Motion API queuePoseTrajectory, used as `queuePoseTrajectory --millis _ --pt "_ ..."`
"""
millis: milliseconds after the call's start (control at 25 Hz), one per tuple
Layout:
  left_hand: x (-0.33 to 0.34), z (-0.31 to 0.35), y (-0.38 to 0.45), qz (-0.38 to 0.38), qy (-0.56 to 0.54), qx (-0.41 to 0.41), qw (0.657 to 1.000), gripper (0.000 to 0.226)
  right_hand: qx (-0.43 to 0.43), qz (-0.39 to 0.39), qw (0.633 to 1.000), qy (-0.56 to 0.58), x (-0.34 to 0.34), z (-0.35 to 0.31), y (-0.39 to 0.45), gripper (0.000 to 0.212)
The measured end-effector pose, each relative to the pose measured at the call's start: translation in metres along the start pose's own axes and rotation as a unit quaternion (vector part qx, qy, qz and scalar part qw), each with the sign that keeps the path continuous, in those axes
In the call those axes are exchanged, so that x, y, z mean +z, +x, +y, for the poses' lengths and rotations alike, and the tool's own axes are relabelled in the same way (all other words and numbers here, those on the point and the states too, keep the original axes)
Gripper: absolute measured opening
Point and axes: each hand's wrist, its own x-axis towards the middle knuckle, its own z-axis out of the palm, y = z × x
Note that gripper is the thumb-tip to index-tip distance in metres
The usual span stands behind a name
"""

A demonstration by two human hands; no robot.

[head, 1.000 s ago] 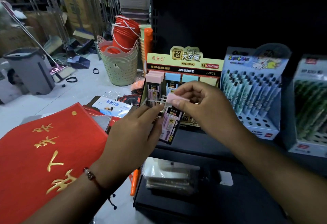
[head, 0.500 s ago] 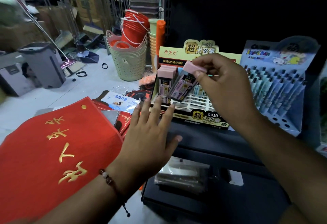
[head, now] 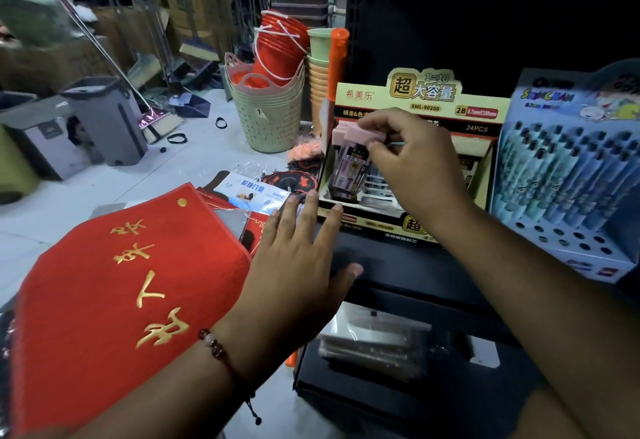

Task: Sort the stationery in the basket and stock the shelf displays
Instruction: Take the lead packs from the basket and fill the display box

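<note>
Left hand, lower centre of the frame: flat, fingers straight and spread, holding nothing, fingertips at the near left corner of the yellow-and-black cardboard display box of pencil-lead tubes; a second ago curled near the tube, now off it and apparently steadying the box. Just left of it, red felt banner with gold characters, lower left, part cut off by the frame edge.

Centre, on the black metal shelf: display box, left-hand slots partly filled. Right hand, centre right: fingers curled, pinching the pink cap of a slim clear lead tube. Tube raised and tilted half a second ago; now lowered, its bottom end down among the row of like tubes at the box's left side. Judged: one more tube nearly seated, release the likely next step, stocking of this box well short of full.

Right of frame: pale blue cartoon-printed pen display stand, just beside the lead box, front holes vacant.

Hard to tell: whether the tube's foot has reached its slot, hidden behind the box wall and the neighbouring tubes. Right half of the box covered by the right hand and wrist. Clear-wrapped packs on the lower shelf too dim to identify. No basket holding stationery recognisable in view. Upper right of frame black.
</note>
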Motion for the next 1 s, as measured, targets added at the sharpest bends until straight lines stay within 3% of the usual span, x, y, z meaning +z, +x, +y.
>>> queuePoseTrajectory --millis 160,360,480,880,1000 --pt "-0.003 -0.006 -0.003 -0.024 -0.007 -0.005 1.000 0.077 -0.023 -0.011 0.999 -0.041 0.017 0.008 0.005 0.029" --pt "0.000 -0.012 -0.005 -0.025 -0.001 -0.011 1.000 0.077 -0.098 0.015 0.976 -0.194 0.034 0.017 0.013 0.029" --pt "-0.002 -0.014 -0.002 -0.039 0.000 -0.010 0.999 0.078 -0.089 -0.020 0.965 -0.246 0.040 0.017 0.014 0.040" --pt "-0.001 -0.026 -0.004 0.005 -0.025 -0.009 1.000 0.074 -0.065 -0.094 0.967 -0.226 0.032 0.002 -0.005 0.058" --pt "0.000 -0.027 -0.006 0.016 -0.028 -0.010 0.999 0.084 -0.071 -0.133 0.957 -0.246 0.023 -0.007 -0.017 0.059"
